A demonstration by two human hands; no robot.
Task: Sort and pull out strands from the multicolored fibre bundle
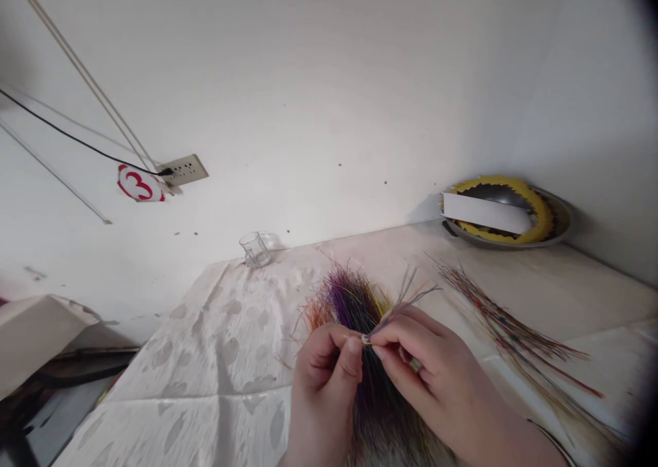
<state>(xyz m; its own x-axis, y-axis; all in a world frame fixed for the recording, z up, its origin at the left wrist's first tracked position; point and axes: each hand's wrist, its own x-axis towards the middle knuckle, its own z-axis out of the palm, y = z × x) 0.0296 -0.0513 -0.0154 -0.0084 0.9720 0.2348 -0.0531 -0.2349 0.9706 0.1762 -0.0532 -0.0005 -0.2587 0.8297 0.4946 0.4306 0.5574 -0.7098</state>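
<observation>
My left hand [326, 374] and my right hand [434, 364] meet over the table, thumbs and fingertips pinched close together. Between them is a small pale knot or loop [366, 339], too small to make out fully. A thin bunch of coloured strands [406, 301] fans up from my right fingers, which are closed on it. Under both hands lies a thick bundle of loose strands [380, 412] in purple, black, yellow and orange, partly hidden by them. To the right rests a separate bunch of strands [506, 323], with small knots along it.
A patterned cloth [205, 364] covers the table. At its back edge stands a clear glass mug [256, 249]. In the back right corner sits a metal pan [563, 220] holding a yellow ring [539, 206] and a white card [486, 212]. A socket strip [188, 170] is on the wall.
</observation>
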